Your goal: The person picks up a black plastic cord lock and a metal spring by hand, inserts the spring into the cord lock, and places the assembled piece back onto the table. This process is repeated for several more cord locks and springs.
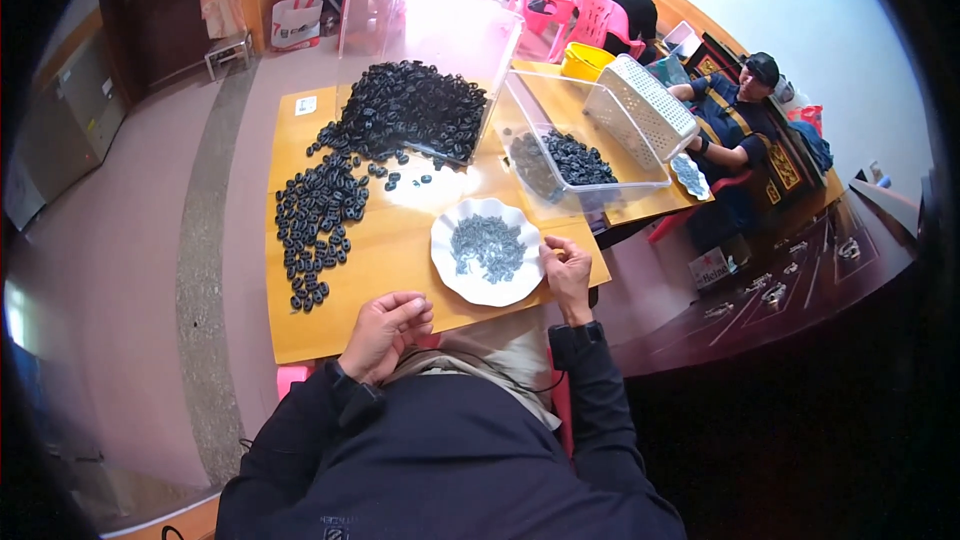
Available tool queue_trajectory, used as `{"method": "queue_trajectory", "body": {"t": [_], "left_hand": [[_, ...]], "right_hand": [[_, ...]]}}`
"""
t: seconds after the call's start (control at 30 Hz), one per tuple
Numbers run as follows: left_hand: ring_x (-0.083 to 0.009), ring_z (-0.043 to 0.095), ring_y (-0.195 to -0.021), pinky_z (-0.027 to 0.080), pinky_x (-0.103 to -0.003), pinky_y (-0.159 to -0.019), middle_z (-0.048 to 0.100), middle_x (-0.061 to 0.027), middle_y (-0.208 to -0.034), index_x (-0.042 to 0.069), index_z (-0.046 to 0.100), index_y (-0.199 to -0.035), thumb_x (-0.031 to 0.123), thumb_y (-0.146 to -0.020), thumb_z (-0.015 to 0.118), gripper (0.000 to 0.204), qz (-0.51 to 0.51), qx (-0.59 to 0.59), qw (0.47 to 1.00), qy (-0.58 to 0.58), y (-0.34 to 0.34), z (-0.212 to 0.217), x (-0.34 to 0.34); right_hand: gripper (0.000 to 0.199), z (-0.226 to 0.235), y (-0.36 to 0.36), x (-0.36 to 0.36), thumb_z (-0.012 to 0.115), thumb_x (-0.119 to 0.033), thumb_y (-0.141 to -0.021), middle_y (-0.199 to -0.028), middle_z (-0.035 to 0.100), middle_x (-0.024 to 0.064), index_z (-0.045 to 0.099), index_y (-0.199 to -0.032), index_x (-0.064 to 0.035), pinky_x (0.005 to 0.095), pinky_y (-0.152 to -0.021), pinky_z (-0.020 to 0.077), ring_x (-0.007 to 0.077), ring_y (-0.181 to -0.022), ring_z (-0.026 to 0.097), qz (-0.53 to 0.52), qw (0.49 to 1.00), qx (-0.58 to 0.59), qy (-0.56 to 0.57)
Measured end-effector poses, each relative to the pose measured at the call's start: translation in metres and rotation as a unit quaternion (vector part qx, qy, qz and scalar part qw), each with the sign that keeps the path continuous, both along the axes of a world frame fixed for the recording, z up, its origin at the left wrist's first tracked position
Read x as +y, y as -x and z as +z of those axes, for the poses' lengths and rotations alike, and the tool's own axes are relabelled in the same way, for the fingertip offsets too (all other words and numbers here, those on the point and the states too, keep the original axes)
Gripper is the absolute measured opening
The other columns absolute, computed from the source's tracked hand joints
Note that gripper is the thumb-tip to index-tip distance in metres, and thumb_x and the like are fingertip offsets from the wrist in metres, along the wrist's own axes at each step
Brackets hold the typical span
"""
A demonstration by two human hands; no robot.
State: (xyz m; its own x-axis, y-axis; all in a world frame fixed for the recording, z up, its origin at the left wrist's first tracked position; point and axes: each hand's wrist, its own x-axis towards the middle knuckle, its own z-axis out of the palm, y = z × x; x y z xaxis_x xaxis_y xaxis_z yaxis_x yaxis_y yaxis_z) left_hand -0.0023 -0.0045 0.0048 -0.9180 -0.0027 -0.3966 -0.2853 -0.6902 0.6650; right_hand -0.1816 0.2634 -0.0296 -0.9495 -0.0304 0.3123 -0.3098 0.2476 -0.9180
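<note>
White scalloped plate (485, 294), the thing nearest both hands, lies on the near right part of the yellow-brown wooden surface (395, 280), with small grey bits spread over its middle. The surface is the largest thing within reach, its near edge running just in front of the person's lap. Toward its far side stands a large clear bin (440, 20) holding a heap of black pieces. To the right of this is a second clear bin (640, 180) with a smaller heap of dark pieces; a white perforated basket (645, 105) sits tilted at its far right side, and a yellow tub (587, 61) stands behind. The right hand (568, 278) is at the right rim of the plate, thumb and forefinger drawn close together; whether these fingers press on the rim or pinch a bit cannot be told. The left hand (385, 335) hangs over the near edge, to the left of the plate and apart from it, its fingers curled with the thumb against the forefinger; anything between them is too small to make out. A small white square (306, 105) lies near the far left corner. Black rounded pieces (325, 205) with openings in them trail from the large bin down the left side, a few lying loose above the plate. Smallest are the grey bits (488, 245), thickly scattered, with white plate showing between them.
</note>
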Motion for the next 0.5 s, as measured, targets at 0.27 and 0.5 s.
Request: {"method": "queue_trajectory", "body": {"t": [0.27, 0.5], "left_hand": [[-0.0158, 0.064, -0.084, 0.056, -0.031, -0.078, 0.065, -0.0071, -0.093, 0.001, 0.059, -0.104, 0.009, -0.093, 0.06, 0.014, 0.001, 0.015, 1.0, 0.007, 0.0007, -0.0007, 0.0001], [-0.0158, 0.064, -0.085, 0.057, -0.031, -0.078, 0.065, -0.0076, -0.094, 0.0, 0.059, -0.104, 0.008, -0.092, 0.061, 0.015, 0.007, 0.019, 1.0, 0.002, -0.0006, -0.001, 0.0009]], "right_hand": [[0.026, -0.0031, 0.0003, 0.0011, 0.07, -0.009, -0.083, -0.07, 0.065, 0.0035, 0.066, -0.104, 0.0068, 0.0208, -0.051, 0.0439, 0.006, -0.058, 0.056, -0.02, 0.999, 0.001, -0.03], [0.026, 0.0037, -0.0047, -0.0028, 0.07, -0.01, -0.083, -0.066, 0.064, 0.0032, 0.067, -0.103, 0.0063, 0.0212, -0.048, 0.0432, 0.0058, -0.054, 0.056, -0.018, 0.998, -0.004, -0.056]]}}
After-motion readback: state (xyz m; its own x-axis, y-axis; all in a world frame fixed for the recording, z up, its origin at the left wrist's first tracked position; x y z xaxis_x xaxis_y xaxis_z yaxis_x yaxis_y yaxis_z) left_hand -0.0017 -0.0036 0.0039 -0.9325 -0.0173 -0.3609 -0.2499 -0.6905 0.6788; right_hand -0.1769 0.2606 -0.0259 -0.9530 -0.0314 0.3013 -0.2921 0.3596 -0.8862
